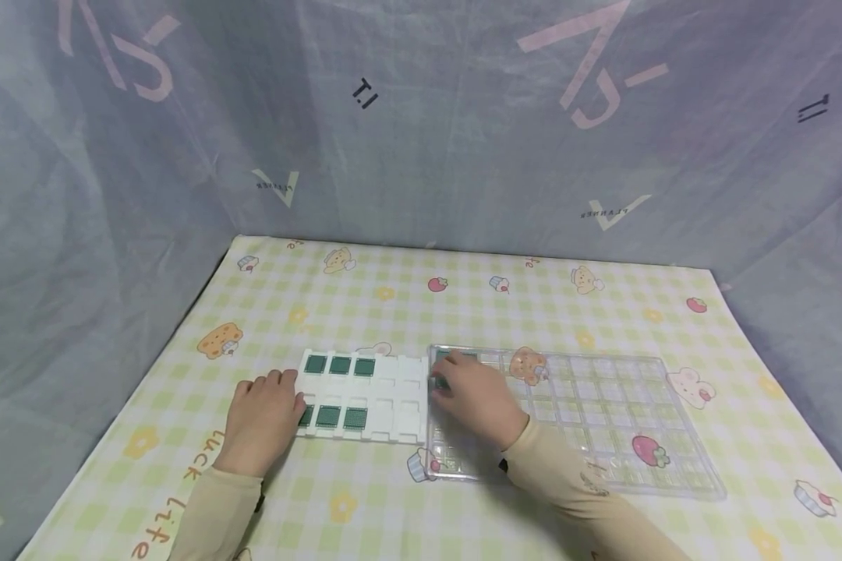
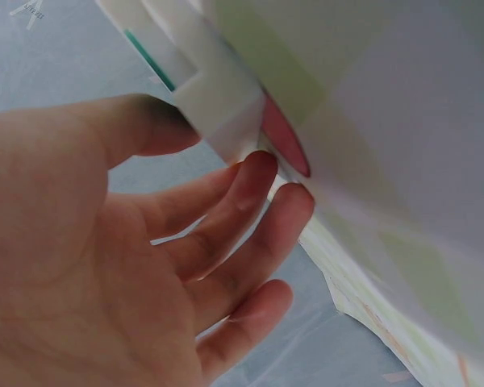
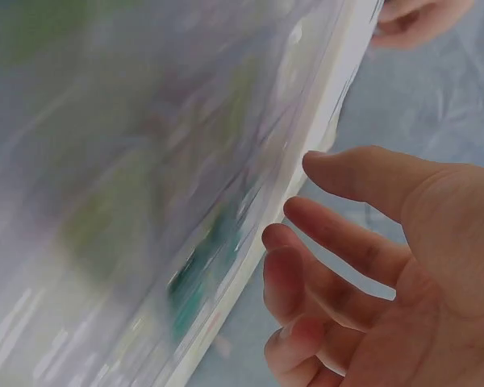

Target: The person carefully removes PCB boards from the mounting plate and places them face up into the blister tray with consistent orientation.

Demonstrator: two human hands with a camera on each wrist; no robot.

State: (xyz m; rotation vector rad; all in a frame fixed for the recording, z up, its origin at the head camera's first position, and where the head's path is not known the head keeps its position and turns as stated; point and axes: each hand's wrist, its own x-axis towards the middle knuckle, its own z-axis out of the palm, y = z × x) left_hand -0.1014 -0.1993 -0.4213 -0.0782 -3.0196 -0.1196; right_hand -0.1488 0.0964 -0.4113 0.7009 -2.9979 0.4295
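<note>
A white slotted tray [image 1: 393, 399] lies on the table, with green square chips [image 1: 339, 365] in two rows of its pockets. My left hand [image 1: 261, 417] holds the tray's left end. In the left wrist view, its thumb and fingertips [image 2: 254, 173] are at the tray's edge. To the right lies a clear compartment box [image 1: 568, 421]. Over its left end is my right hand [image 1: 479, 396], its fingers loosely bent and nothing showing between them in the right wrist view. Green chips [image 3: 206, 274] sit in the box close to those fingers, partly covered by the hand in the head view.
A checked tablecloth [image 1: 407, 319] with printed cartoon figures covers the table. Grey-blue patterned cloth [image 1: 421, 140] hangs behind the table and at both sides. The box's left edge stands right beside the tray's right end. My right forearm crosses over the box's front edge.
</note>
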